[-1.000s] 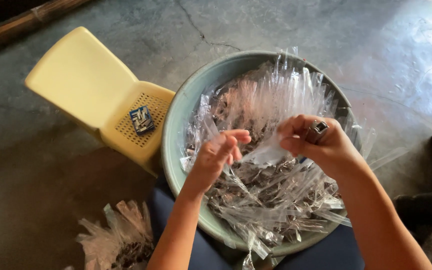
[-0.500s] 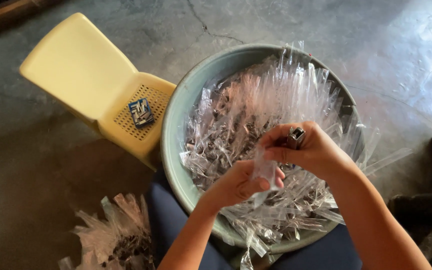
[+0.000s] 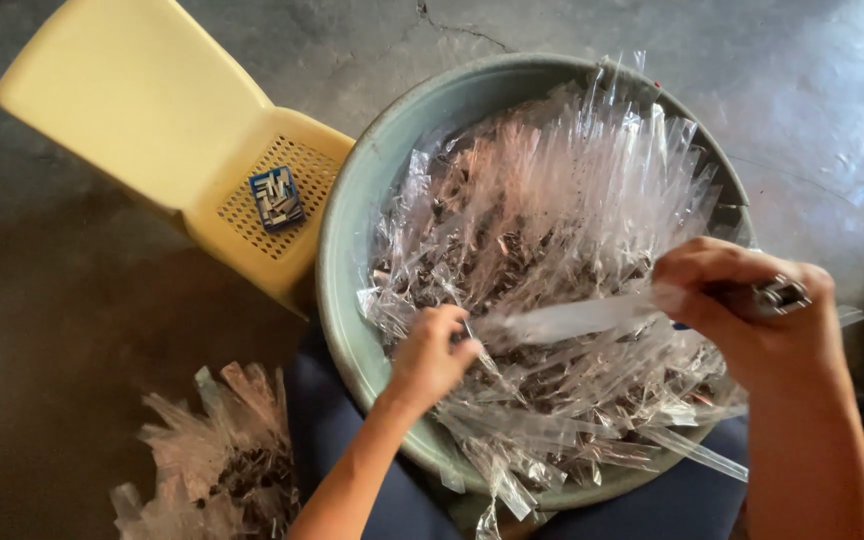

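Hands now apart: left hand (image 3: 430, 355) and right hand (image 3: 752, 310) each pinch one end of a clear plastic sleeve (image 3: 572, 320), stretched over the green basin (image 3: 352, 250). Basin heaped with packets; smaller pile (image 3: 212, 455) lies left, beside the yellow chair (image 3: 152, 130).

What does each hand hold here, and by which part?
Left hand and right hand pinch opposite ends of one clear plastic packet, stretched above the basin.

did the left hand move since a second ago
Yes: the left hand dropped from mid-basin toward the near rim of the grey-green basin.
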